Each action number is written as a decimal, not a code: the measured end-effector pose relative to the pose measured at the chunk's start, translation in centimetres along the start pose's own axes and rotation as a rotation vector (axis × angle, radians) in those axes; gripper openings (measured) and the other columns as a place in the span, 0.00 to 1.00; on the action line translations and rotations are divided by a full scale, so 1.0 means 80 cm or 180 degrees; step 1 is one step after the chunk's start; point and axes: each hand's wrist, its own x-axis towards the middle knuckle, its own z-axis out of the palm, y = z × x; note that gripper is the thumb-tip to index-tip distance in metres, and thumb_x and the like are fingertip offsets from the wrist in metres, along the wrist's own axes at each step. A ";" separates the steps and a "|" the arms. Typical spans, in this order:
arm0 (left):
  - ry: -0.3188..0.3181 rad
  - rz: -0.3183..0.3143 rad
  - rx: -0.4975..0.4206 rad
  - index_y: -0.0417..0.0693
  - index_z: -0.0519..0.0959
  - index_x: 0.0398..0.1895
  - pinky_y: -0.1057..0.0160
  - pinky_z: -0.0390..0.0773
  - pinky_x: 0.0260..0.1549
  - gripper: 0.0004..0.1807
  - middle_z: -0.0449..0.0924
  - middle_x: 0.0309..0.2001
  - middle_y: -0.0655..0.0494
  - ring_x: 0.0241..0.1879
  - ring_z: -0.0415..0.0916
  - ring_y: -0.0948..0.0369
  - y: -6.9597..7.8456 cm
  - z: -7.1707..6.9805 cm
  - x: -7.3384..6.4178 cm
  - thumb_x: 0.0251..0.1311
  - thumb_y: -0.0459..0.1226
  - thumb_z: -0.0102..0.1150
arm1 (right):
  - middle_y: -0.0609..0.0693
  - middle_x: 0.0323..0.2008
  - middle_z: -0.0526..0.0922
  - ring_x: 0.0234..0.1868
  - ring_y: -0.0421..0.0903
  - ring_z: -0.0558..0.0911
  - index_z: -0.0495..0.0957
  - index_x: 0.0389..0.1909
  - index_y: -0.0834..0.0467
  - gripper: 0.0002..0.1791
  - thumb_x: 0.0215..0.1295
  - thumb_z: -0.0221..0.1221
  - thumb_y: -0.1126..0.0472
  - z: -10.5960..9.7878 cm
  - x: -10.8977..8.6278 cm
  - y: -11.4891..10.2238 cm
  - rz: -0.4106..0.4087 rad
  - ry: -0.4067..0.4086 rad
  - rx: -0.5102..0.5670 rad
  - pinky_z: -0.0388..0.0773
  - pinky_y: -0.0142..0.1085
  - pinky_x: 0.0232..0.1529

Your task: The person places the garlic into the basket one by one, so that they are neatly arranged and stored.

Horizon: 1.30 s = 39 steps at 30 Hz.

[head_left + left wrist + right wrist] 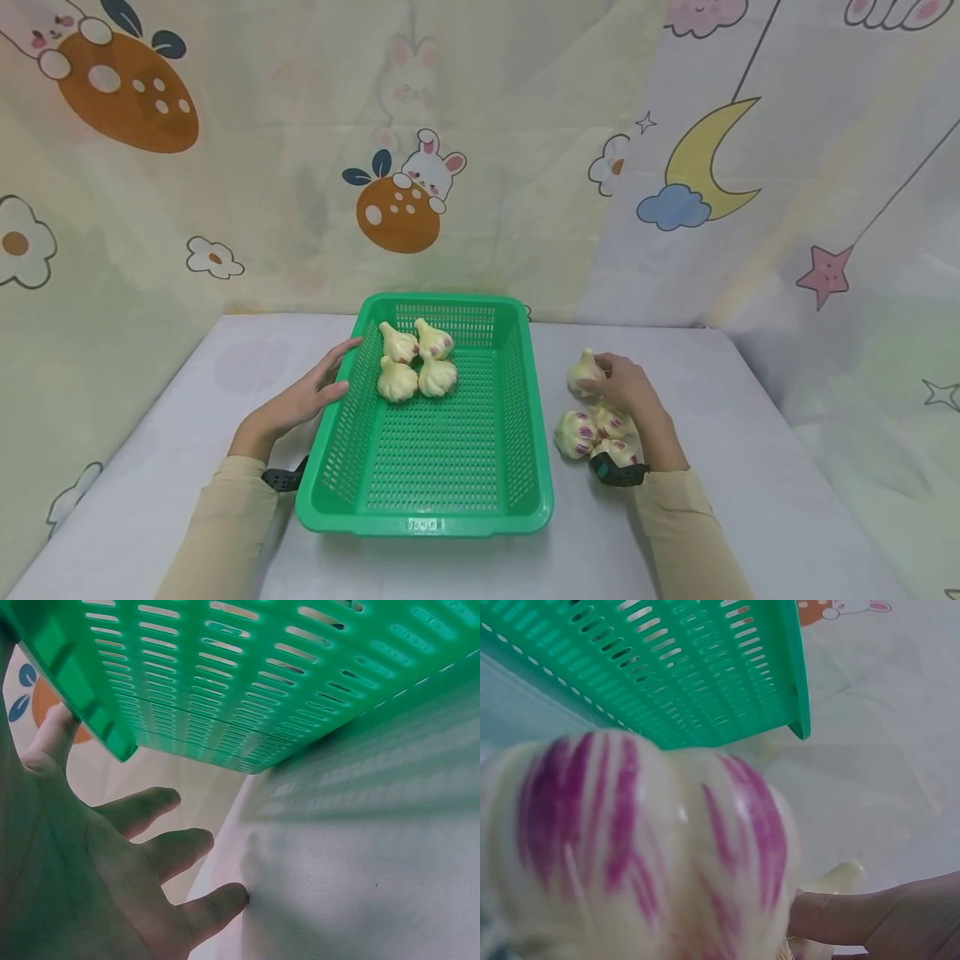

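Note:
My right hand (628,387) grips a pale garlic bulb (583,375) between thumb and fingers, to the right of a green plastic basket (546,467). In the right wrist view, the neck of that bulb (844,877) shows behind the fingers, partly hidden by a closer purple-striped garlic bulb (727,840). My left hand (303,400) touches the basket's left rim, its fingers straight and spread. In the left wrist view, one finger (56,735) reaches the rim while the others stand apart below it. Several garlic bulbs (397,382) sit in the basket's far left part.
Three purple-streaked garlic bulbs (576,435) lie close together on the white table (720,400), one partly covered by the right wrist's dark strap (618,471). A cartoon-printed cloth (525,208) hangs behind the table and along its sides.

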 end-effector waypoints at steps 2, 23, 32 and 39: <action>-0.0002 0.0001 -0.0004 0.71 0.39 0.75 0.32 0.57 0.60 0.35 0.37 0.76 0.43 0.71 0.48 0.38 -0.001 0.000 0.001 0.71 0.47 0.43 | 0.68 0.62 0.70 0.62 0.65 0.69 0.61 0.68 0.64 0.40 0.62 0.61 0.47 0.000 -0.001 -0.001 0.0023 -0.0007 0.0006 0.68 0.57 0.59; 0.0001 0.0000 0.0037 0.74 0.38 0.75 0.31 0.54 0.61 0.37 0.38 0.76 0.45 0.72 0.45 0.40 -0.003 -0.003 0.002 0.69 0.48 0.45 | 0.68 0.60 0.72 0.62 0.66 0.69 0.64 0.67 0.65 0.37 0.61 0.62 0.50 -0.006 -0.005 -0.001 -0.0070 0.0084 -0.0094 0.68 0.57 0.59; -0.0004 -0.0030 0.0026 0.75 0.37 0.74 0.29 0.50 0.62 0.38 0.35 0.77 0.48 0.73 0.39 0.40 -0.002 -0.005 0.001 0.70 0.47 0.46 | 0.69 0.62 0.69 0.63 0.66 0.69 0.61 0.68 0.65 0.38 0.62 0.61 0.50 -0.012 -0.014 -0.006 -0.0039 0.0100 -0.0076 0.67 0.57 0.60; -0.0014 -0.0090 0.0024 0.76 0.34 0.74 0.29 0.46 0.63 0.40 0.30 0.77 0.52 0.74 0.34 0.41 0.000 -0.005 0.001 0.70 0.45 0.46 | 0.69 0.63 0.68 0.62 0.65 0.70 0.60 0.68 0.67 0.39 0.63 0.61 0.51 -0.015 -0.018 -0.007 -0.0105 0.0101 -0.0039 0.75 0.50 0.54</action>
